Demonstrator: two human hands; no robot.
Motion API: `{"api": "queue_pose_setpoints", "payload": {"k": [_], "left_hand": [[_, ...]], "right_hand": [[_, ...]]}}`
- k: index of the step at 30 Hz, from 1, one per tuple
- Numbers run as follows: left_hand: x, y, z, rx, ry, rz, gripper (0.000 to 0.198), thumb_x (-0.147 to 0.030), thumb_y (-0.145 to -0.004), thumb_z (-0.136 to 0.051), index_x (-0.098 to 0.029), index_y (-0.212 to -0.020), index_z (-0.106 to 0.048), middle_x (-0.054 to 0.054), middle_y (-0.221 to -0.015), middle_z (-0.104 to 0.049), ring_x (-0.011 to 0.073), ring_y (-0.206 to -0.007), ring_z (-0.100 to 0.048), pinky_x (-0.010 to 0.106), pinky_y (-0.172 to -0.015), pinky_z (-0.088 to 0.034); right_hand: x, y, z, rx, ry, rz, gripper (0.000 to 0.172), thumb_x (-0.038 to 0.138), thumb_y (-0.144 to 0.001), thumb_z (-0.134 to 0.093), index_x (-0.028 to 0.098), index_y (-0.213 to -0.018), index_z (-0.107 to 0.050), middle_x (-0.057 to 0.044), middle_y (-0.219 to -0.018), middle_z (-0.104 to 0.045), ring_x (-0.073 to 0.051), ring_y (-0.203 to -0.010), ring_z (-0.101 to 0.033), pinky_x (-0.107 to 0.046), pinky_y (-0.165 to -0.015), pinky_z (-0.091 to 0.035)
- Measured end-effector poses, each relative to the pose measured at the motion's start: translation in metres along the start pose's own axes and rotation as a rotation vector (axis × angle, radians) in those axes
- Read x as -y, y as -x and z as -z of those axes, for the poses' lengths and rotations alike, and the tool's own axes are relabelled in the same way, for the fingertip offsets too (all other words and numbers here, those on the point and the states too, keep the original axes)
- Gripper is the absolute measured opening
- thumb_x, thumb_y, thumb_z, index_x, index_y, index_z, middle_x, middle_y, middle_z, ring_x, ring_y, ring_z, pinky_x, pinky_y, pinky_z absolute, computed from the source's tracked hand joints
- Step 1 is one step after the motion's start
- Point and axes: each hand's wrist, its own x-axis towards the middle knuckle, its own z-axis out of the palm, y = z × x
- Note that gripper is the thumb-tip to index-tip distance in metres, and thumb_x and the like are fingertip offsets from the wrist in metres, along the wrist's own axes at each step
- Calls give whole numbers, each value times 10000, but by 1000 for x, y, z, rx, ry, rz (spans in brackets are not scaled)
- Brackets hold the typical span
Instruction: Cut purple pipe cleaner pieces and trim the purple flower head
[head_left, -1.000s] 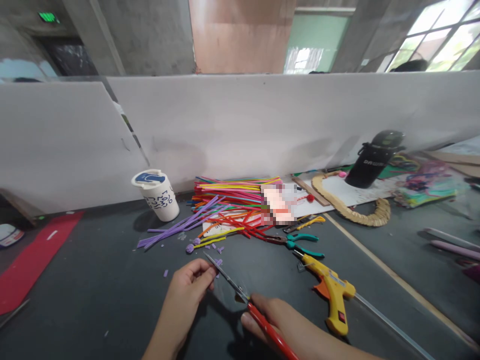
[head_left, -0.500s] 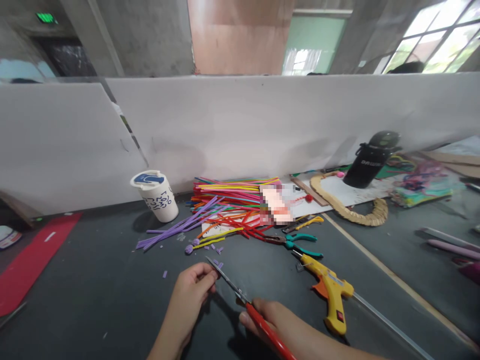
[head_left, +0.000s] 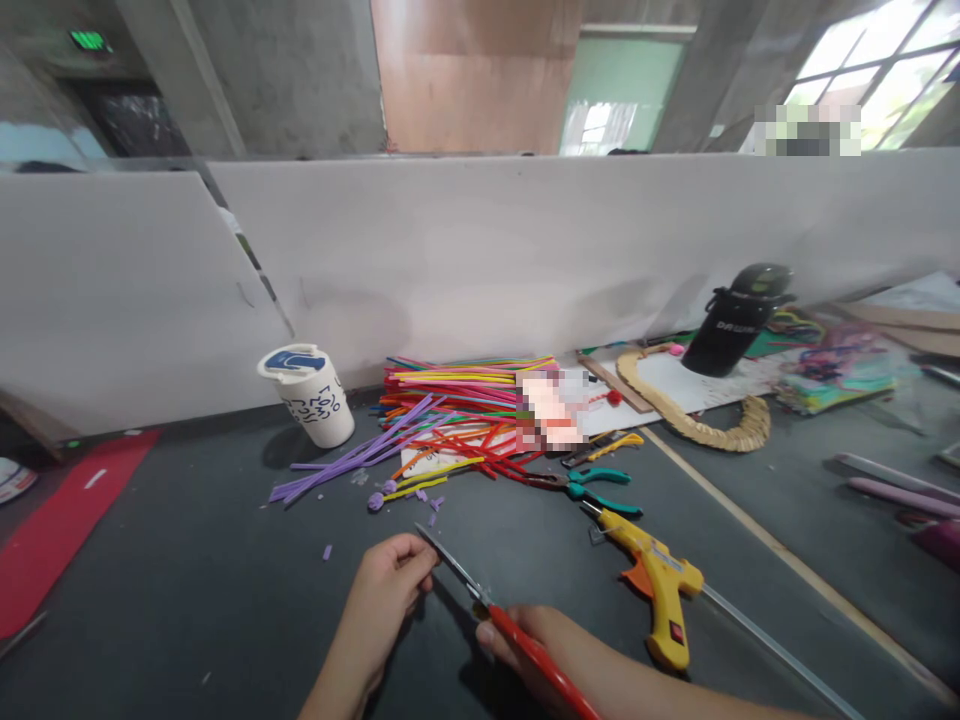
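My right hand (head_left: 544, 640) is wrapped round a pair of scissors (head_left: 459, 572) with red handles. Their metal blades point up and left, and the tip lies beside the fingertips of my left hand (head_left: 394, 575). That left hand is closed in a pinch; what it holds, if anything, is too small or hidden to name. Just beyond the blades lie small purple snippets (head_left: 433, 508) and two purple balls (head_left: 377, 499) on yellow stems. Purple pipe cleaners (head_left: 352, 465) are spread farther back, beside a bundle of colourful pipe cleaners (head_left: 450, 380).
A yellow hot glue gun (head_left: 660, 580) and teal-handled pliers (head_left: 600, 478) lie at right. Behind them are a curved tan cardboard piece (head_left: 697, 432) and a black bottle (head_left: 731, 330). A white cup (head_left: 311, 405) stands back left, near a red strip (head_left: 82, 530). White partition (head_left: 450, 250) borders the table.
The view has shifted slightly. The scissors' tip and my left fingers sit a little lower, and the purple snippets by the blades lie differently. Both hands keep nearly the same pose.
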Motion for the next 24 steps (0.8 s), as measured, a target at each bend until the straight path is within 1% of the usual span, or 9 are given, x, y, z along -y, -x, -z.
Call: {"api": "queue_pose_setpoints", "payload": {"k": [4, 6, 7, 9, 12, 16, 18, 20, 24], "left_hand": [[-8, 1, 11, -36, -7, -21, 235, -366, -669, -574, -131, -666, -565, -63, -461, -440, 37, -368, -294, 167, -375, -170], [-10, 0, 18, -75, 44, -29, 257, -381, -666, -579, -131, -727, -582, -65, -471, -444, 33, -365, -275, 164, -372, -152], [-11, -1, 21, -92, 81, -36, 264, -381, -662, -582, -130, -741, -585, -64, -475, -451, 31, -361, -264, 164, -371, -148], [-10, -2, 24, -115, 153, -53, 258, -369, -649, -589, -126, -735, -591, -57, -481, -466, 29, -356, -252, 164, -368, -147], [-9, -3, 21, -102, 195, -58, 236, -353, -637, -592, -124, -691, -604, -40, -491, -492, 33, -356, -269, 163, -365, -158], [-13, 2, 15, -80, 190, -53, 232, -353, -631, -599, -125, -666, -610, -23, -510, -519, 42, -374, -300, 162, -366, -175], [-16, 4, 13, -88, 194, -56, 238, -360, -633, -598, -124, -668, -608, -17, -522, -525, 48, -387, -316, 162, -370, -179], [-19, 7, 13, -97, 189, -61, 243, -366, -640, -597, -125, -668, -606, -16, -535, -523, 51, -396, -333, 163, -377, -187], [-24, 13, 10, -77, 131, -70, 249, -384, -686, -570, -141, -725, -605, -33, -555, -507, 46, -393, -325, 166, -385, -182]], "right_hand": [[11, 2, 10, 6, -191, -54, 370, 517, -801, -404, 204, -613, -347, 85, -448, -293, -47, -356, -258, -178, -357, -197], [17, 3, 17, 5, -237, -44, 379, 537, -824, -324, 217, -622, -316, 101, -416, -251, -52, -323, -239, -182, -350, -204], [18, 3, 21, -14, -233, -14, 385, 547, -825, -306, 219, -624, -312, 104, -412, -241, -54, -322, -236, -184, -352, -207], [20, 2, 25, -69, -185, 51, 399, 569, -800, -346, 214, -619, -324, 97, -434, -262, -57, -353, -253, -187, -369, -215], [22, 1, 28, -148, -31, 132, 396, 556, -764, -431, 189, -621, -394, 58, -523, -365, -72, -455, -332, -192, -427, -254], [25, 3, 30, -190, 245, 192, 391, 551, -794, -384, 181, -734, -497, -7, -665, -546, -123, -576, -471, -220, -510, -307], [26, 6, 33, -201, 348, 208, 421, 574, -797, -360, 183, -797, -516, -34, -716, -596, -146, -607, -515, -235, -538, -322], [26, 8, 37, -192, 413, 216, 455, 590, -800, -336, 178, -825, -526, -56, -738, -614, -159, -622, -536, -241, -549, -329], [25, 14, 41, -140, 425, 207, 457, 588, -806, -327, 178, -805, -528, -48, -730, -611, -150, -608, -531, -230, -528, -320]]}}
